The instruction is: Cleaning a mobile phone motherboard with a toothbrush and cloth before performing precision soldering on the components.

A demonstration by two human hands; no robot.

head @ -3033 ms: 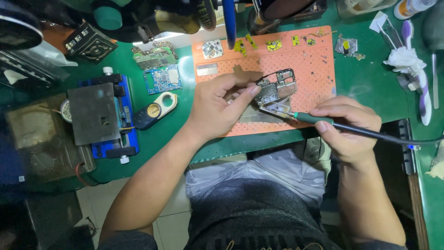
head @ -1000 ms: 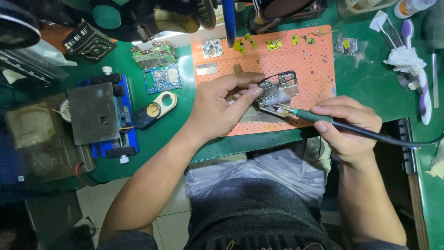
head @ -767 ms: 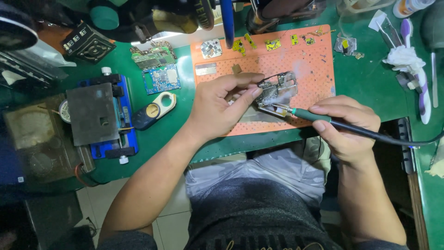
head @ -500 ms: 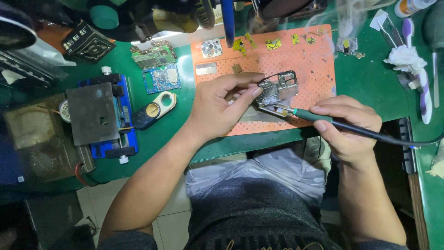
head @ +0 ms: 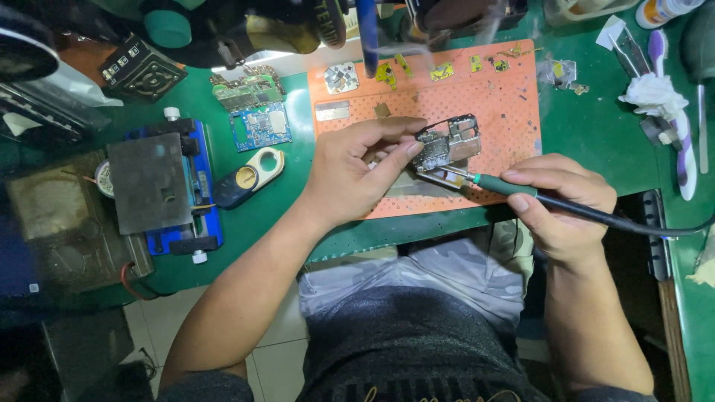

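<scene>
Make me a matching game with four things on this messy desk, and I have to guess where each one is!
Things:
1. soldering iron
2. circuit board
3. toothbrush
4. blue clamp stand

Places:
A. far left of the green table
B. on the orange mat, touched by the left hand
C. far right, beside white tissue
D. held in the right hand

Pairs: 1-D, 2-B, 3-C, 4-A

We see both forearms bare, the left hand and right hand ungloved; dark grey sleeves end near the elbows; a dark grey shirt, perhaps lettered near the hem; pale camouflage trousers.
</scene>
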